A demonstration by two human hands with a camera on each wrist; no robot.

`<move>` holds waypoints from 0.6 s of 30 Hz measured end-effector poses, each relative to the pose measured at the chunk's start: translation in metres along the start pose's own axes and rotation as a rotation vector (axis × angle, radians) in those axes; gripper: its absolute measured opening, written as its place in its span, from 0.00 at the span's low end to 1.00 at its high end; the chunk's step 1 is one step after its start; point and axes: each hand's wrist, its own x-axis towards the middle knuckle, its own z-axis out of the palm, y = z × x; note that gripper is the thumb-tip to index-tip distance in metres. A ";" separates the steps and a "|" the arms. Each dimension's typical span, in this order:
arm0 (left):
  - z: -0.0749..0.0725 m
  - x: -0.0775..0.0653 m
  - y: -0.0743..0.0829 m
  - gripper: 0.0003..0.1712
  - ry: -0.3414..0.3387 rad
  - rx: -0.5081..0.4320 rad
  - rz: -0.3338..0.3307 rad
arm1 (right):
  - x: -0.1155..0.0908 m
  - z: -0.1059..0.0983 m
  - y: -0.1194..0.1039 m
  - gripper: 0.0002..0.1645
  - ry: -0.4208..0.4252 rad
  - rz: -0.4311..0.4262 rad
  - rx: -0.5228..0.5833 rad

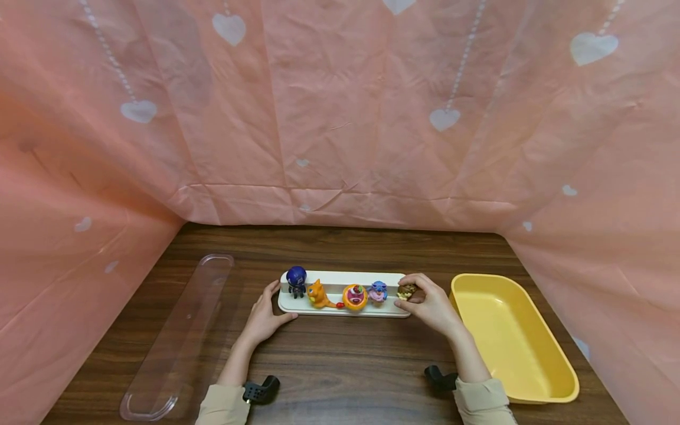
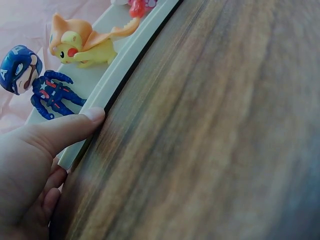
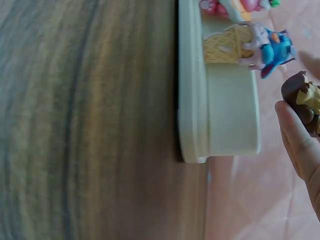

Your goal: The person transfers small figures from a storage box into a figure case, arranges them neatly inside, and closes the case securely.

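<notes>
A white stepped display base (image 1: pixel 344 277) holds a row of figurines. From the left they are a blue-helmeted figure (image 1: pixel 296 282), a yellow creature in an orange hooded cape (image 1: pixel 317 294), a round orange-rimmed figurine (image 1: pixel 355 297) and a blue creature on an ice cream cone (image 3: pixel 270 47). My left hand (image 1: pixel 264 319) grips the base's left end, its thumb on the front edge. A small brown-and-cream figurine (image 3: pixel 306 102) is pinched between the thumb and fingers of my right hand (image 1: pixel 434 307), above the base's right end. Part of that figurine is hidden by the fingers.
A yellow tub (image 1: pixel 504 336) stands to the right, close to my right forearm. On the left lies a long clear plastic cover (image 1: pixel 183 330). Pink heart-patterned cloth (image 1: pixel 340 203) hangs around the back and sides of the wooden table (image 1: pixel 340 360).
</notes>
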 end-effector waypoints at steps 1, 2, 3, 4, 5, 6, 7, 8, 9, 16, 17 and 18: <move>0.000 0.000 0.000 0.56 -0.001 -0.001 0.000 | 0.000 0.001 0.001 0.18 0.005 -0.010 -0.007; 0.000 0.000 0.000 0.56 -0.001 -0.002 0.000 | -0.001 0.002 0.003 0.16 0.012 -0.027 -0.018; 0.000 0.000 0.000 0.56 -0.001 -0.002 0.000 | -0.001 0.003 0.005 0.14 0.017 -0.044 -0.031; 0.000 0.000 0.000 0.56 -0.002 -0.002 0.000 | -0.001 0.004 0.006 0.13 0.020 -0.060 -0.043; 0.000 0.000 0.000 0.56 -0.002 -0.002 -0.001 | -0.001 0.005 0.008 0.12 0.022 -0.073 -0.055; 0.000 0.000 0.000 0.56 -0.002 -0.001 0.000 | -0.001 0.006 0.009 0.12 0.022 -0.081 -0.064; 0.000 0.000 0.000 0.56 -0.002 -0.001 0.000 | -0.001 0.007 0.011 0.13 0.020 -0.084 -0.069; 0.000 0.000 0.001 0.56 -0.002 -0.001 0.000 | -0.001 0.008 0.012 0.14 0.017 -0.085 -0.073; 0.000 0.000 0.001 0.56 -0.003 0.001 0.000 | -0.001 0.009 0.013 0.16 0.013 -0.080 -0.081; -0.001 0.000 0.001 0.56 -0.004 0.003 0.000 | -0.002 0.014 0.016 0.26 0.029 -0.049 -0.174; 0.000 0.000 0.001 0.56 -0.004 0.004 -0.001 | -0.002 0.014 0.015 0.26 0.032 -0.048 -0.184; 0.000 0.000 0.001 0.56 -0.003 0.003 -0.001 | -0.002 0.015 0.015 0.27 0.032 -0.047 -0.188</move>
